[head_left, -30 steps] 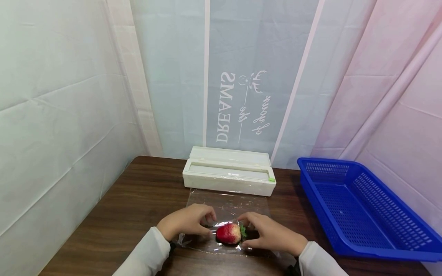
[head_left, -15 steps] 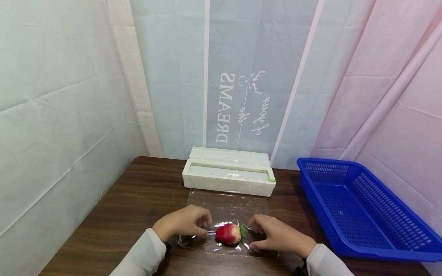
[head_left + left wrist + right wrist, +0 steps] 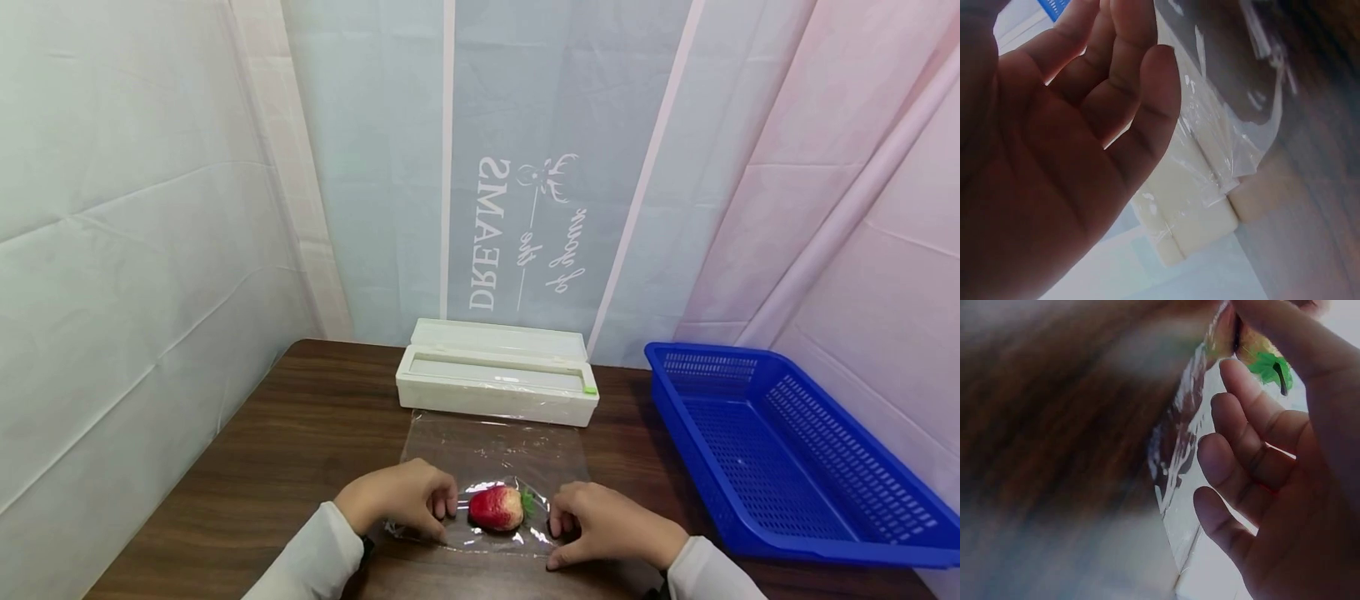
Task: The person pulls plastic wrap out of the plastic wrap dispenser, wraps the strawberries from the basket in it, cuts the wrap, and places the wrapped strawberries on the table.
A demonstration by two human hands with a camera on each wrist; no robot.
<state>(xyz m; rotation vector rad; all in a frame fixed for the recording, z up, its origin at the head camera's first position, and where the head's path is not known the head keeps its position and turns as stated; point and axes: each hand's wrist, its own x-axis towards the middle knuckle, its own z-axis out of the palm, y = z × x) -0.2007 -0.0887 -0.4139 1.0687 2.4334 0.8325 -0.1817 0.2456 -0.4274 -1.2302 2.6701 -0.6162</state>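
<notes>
A red strawberry [image 3: 497, 508] with green leaves lies on a sheet of clear cling film [image 3: 495, 446] on the dark wooden table. My left hand [image 3: 403, 497] is over the film's left side, fingers loosely bent, with nothing visibly held. In the left wrist view its fingers [image 3: 1160, 94] overlap the film. On the other side, my right hand [image 3: 609, 521] is near the film's front right corner, thumb low by the front edge. The right wrist view shows its fingers [image 3: 1213, 459] spread and bent beside the film edge, with the strawberry's green leaves [image 3: 1269, 369] beyond.
Behind the strawberry stands a white cling film dispenser box [image 3: 498, 400], lid raised, with the film running out from its front. A blue plastic basket [image 3: 690, 450] is at the right. Fabric curtains [image 3: 375, 167] hang behind and beside the table.
My right hand has moved right, away from the strawberry, and then lower toward the film's front edge. My left hand has shifted slightly left and down. The strawberry stays put.
</notes>
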